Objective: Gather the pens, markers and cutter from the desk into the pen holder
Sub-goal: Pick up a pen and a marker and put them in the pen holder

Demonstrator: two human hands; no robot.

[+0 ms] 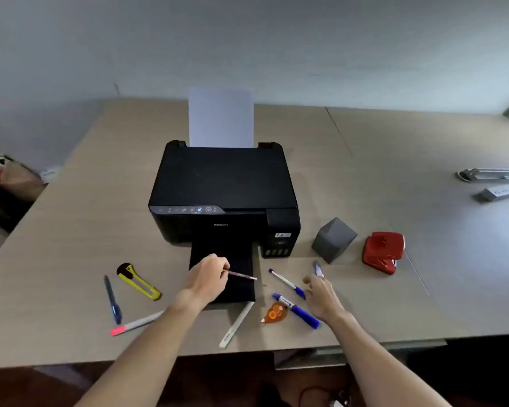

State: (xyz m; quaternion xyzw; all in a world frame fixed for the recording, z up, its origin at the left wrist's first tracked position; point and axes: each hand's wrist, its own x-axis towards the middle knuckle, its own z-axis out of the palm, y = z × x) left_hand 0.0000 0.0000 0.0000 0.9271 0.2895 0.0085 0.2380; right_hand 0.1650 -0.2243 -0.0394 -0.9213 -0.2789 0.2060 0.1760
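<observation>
My left hand (pixel 209 277) pinches a thin patterned pen (pixel 241 275) above the printer's black output tray. My right hand (pixel 321 295) hovers with fingers apart, just behind a small blue-and-white pen (pixel 317 268) and right of another blue-capped pen (pixel 287 283). The grey cube-shaped pen holder (pixel 334 239) stands to the right of the printer. On the desk lie a yellow cutter (pixel 138 282), a dark blue pen (pixel 112 299), a pink-tipped highlighter (pixel 135 325), a white pen (pixel 237 324) and a blue marker (pixel 296 310).
A black printer (pixel 224 195) with paper loaded fills the desk's middle. An orange correction tape (pixel 274 312) lies near the blue marker. A red hole punch (pixel 384 252) sits right of the holder. A stapler (pixel 488 175) and a grey box (pixel 501 193) lie far right.
</observation>
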